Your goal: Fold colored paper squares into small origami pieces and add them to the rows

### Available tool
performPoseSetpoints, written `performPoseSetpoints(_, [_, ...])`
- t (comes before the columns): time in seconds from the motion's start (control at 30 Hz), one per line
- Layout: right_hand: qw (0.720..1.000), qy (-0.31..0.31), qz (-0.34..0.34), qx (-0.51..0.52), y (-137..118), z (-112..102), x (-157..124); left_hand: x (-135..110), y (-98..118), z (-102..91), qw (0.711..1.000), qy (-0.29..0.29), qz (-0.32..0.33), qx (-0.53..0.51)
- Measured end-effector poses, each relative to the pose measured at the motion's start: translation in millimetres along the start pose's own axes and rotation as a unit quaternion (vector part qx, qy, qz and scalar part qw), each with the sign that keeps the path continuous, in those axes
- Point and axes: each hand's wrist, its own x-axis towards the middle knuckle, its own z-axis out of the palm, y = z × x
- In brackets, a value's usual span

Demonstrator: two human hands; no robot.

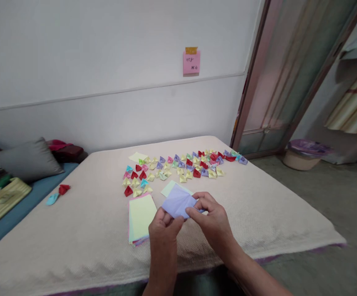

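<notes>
Both hands hold a lavender sheet of paper (178, 202) above the near middle of the cream bedspread (82, 238). My left hand (163, 228) pinches its lower left edge with closed fingers. My right hand (212, 218) pinches its right side, fingers pressed on a fold. A stack of coloured paper sheets (141, 217), pale yellow on top, lies just left of my left hand. A pale green sheet (170, 187) lies under and behind the lavender paper. Several small folded paper pieces (178, 167) in red, yellow, purple, blue and pink are spread across the far middle of the bed.
A red folded piece (63, 188) and a blue one (52, 199) lie apart at the left. A grey pillow (27, 161) and a yellow-green mat (2, 201) sit far left. A pink note (191, 62) hangs on the wall. A basin (304, 154) stands on the floor at the right.
</notes>
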Motion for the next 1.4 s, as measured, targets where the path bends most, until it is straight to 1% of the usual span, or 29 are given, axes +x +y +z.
performPoseSetpoints(0.23, [1.000, 0.000, -0.009, 0.002, 2.8, 1.5, -0.3, 1.8, -2.6, -1.9, 1.000, -0.007, -0.014, -0.002])
performPoseSetpoints(0.37, [1.000, 0.002, -0.008, 0.002, 1.8, 1.6, -0.7, 3.4, -4.8, -2.1, 1.000, 0.007, -0.009, -0.002])
performPoseSetpoints(0.63, [1.000, 0.008, -0.022, -0.010, 3.5, 2.0, 0.0, 2.5, -5.8, 0.4, 0.999, 0.010, -0.021, -0.024])
performPoseSetpoints(0.77, [1.000, 0.007, -0.021, -0.015, 2.4, 2.2, -0.6, 2.6, -8.4, -1.3, 1.000, -0.009, -0.012, -0.014])
performPoseSetpoints(0.93, [1.000, 0.014, -0.018, -0.015, 2.1, 3.8, -1.8, 4.4, -15.3, -3.9, 1.000, 0.001, -0.017, 0.000])
performPoseSetpoints(1.0, [0.999, 0.029, 0.022, 0.006, 2.6, 5.9, -2.0, 4.8, -16.8, -3.9, 1.000, 0.006, -0.013, -0.006])
performPoseSetpoints(1.07, [0.992, 0.040, 0.094, 0.080, 2.8, 8.8, -2.6, 4.9, -17.2, -3.5, 1.000, 0.016, -0.004, -0.016])
performPoseSetpoints(1.13, [0.968, 0.034, 0.165, 0.186, 2.3, 11.9, -4.1, 4.6, -16.6, -3.1, 0.999, 0.027, 0.002, -0.031])
performPoseSetpoints(1.17, [0.953, 0.023, 0.190, 0.234, 1.9, 13.4, -5.3, 4.3, -16.3, -2.9, 0.999, 0.031, 0.006, -0.037])
performPoseSetpoints(1.2, [0.940, 0.010, 0.208, 0.270, 1.4, 14.8, -6.6, 3.9, -16.0, -2.9, 0.999, 0.033, 0.013, -0.039])
performPoseSetpoints(1.27, [0.923, -0.015, 0.228, 0.310, 0.8, 17.0, -9.4, 3.1, -15.8, -3.1, 0.999, 0.031, 0.030, -0.029])
performPoseSetpoints(1.33, [0.916, -0.028, 0.233, 0.325, 1.4, 18.3, -11.4, 2.2, -16.3, -3.4, 0.999, 0.027, 0.042, -0.008])
performPoseSetpoints(1.4, [0.920, -0.027, 0.233, 0.313, 2.9, 18.8, -11.8, 1.7, -17.2, -3.6, 0.999, 0.026, 0.043, 0.005])
